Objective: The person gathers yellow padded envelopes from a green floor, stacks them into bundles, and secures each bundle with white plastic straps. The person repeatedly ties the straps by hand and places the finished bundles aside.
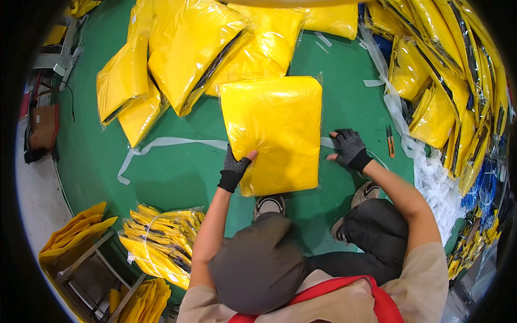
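Note:
A flat yellow folded item in clear plastic wrap [280, 124] lies in front of me, over a long white strip [183, 141] whose ends come out on both sides. My left hand [237, 166], in a dark fingerless glove, grips the package's lower left edge with its thumb on top; the other fingers are mostly hidden. To the right of the package, apart from it, is my right hand [351, 149], gloved the same way. Its fingers are spread and hold nothing, close by the strip's right part.
More wrapped yellow packages [194, 48] lie ahead on the green floor [97, 172]. Orange-handled thread snips [390, 142] rest at right, beside tangled white strips [431, 188] and a tall package pile [458, 81]. A tied yellow bundle [159, 242] sits lower left, near a metal-framed stand [89, 255].

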`<act>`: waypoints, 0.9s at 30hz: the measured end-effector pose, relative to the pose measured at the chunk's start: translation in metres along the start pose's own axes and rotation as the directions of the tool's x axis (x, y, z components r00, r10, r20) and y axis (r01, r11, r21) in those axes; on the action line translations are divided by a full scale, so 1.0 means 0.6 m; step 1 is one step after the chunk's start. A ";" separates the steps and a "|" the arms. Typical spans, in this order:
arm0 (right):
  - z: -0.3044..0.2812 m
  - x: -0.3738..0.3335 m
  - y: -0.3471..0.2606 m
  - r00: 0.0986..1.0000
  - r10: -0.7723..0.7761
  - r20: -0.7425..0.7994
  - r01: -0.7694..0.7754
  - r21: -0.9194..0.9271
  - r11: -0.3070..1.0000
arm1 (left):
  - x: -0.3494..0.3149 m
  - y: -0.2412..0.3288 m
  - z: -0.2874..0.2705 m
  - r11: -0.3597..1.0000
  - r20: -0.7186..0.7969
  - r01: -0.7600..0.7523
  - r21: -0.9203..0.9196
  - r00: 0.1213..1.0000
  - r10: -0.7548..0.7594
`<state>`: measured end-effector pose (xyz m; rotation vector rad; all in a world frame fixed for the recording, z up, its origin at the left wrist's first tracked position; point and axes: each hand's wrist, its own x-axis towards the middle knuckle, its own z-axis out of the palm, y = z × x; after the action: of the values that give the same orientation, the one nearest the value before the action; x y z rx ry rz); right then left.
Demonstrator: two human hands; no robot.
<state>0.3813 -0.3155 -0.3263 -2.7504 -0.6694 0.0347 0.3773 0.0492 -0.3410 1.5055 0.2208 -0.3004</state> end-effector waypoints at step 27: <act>-0.021 0.521 -0.082 0.721 0.685 0.105 -0.065 0.994 -0.084 | 0.386 0.027 -0.238 0.851 0.359 0.187 -0.491 0.933 0.002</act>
<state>0.6388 -0.1366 -0.2842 -1.2416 0.3815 -0.0206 0.6070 0.1787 -0.4097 0.8838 0.0800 -0.5353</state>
